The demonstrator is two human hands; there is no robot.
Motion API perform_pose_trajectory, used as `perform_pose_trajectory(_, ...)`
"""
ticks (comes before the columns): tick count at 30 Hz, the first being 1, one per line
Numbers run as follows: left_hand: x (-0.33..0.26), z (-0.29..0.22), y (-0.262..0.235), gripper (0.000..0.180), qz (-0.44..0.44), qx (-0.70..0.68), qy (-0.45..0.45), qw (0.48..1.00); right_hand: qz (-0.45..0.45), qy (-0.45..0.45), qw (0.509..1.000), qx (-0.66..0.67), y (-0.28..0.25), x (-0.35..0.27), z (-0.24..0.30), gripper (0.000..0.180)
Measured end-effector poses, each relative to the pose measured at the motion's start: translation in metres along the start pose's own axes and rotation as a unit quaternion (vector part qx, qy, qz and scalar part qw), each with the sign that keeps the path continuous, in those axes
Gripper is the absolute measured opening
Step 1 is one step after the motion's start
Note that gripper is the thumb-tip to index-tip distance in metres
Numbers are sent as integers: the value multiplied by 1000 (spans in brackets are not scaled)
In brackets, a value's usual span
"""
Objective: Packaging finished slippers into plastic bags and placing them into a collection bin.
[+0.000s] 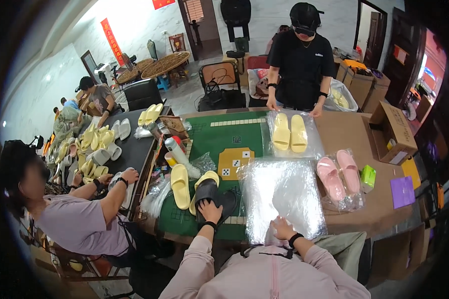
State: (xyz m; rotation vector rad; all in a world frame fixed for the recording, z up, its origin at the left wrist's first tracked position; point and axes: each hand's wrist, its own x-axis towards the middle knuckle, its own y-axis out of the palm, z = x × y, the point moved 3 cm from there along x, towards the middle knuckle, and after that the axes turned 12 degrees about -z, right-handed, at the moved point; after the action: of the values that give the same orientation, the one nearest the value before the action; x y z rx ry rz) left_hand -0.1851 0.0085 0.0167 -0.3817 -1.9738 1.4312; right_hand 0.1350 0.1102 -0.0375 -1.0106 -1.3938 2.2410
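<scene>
My left hand (pixel 210 213) is closed on a black slipper (pixel 206 190), with its fingers over the slipper's near part. Another black slipper (pixel 228 202) lies just to the right. Beneath and behind them are a yellow slipper (pixel 208 176) and, on the left, a second yellow slipper (pixel 180 187). My right hand (pixel 283 228) has its fingers curled at the near edge of a stack of clear plastic bags (pixel 284 192), apparently pinching the top bag. At its right, a pair of pink slippers (pixel 331 178) lies in a clear bag.
Across the table a person (pixel 302 65) holds a clear bag under a yellow pair (pixel 290 133). At left another person (pixel 85 209) handles slippers on a dark table. A bottle (pixel 174 147), green box (pixel 368 178), purple packet (pixel 402 191) and open carton (pixel 392 132) stand around.
</scene>
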Motion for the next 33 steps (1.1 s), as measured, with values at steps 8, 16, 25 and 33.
perform_pose_trajectory(8,8,-12,-5,38,-14,2,-11,1000,-3,10,1000,-4,-2,-1,-1,75)
perform_pose_trajectory(16,13,-12,-1,28,-34,33,-3,999,-6,13,1000,-1,-3,2,2,72)
perform_pose_trajectory(25,11,5,0,32,-9,80,6,997,-19,12,1000,22,3,1,2,68)
perform_pose_trajectory(33,22,27,-1,42,37,35,77,996,-12,9,1000,0,0,1,2,72)
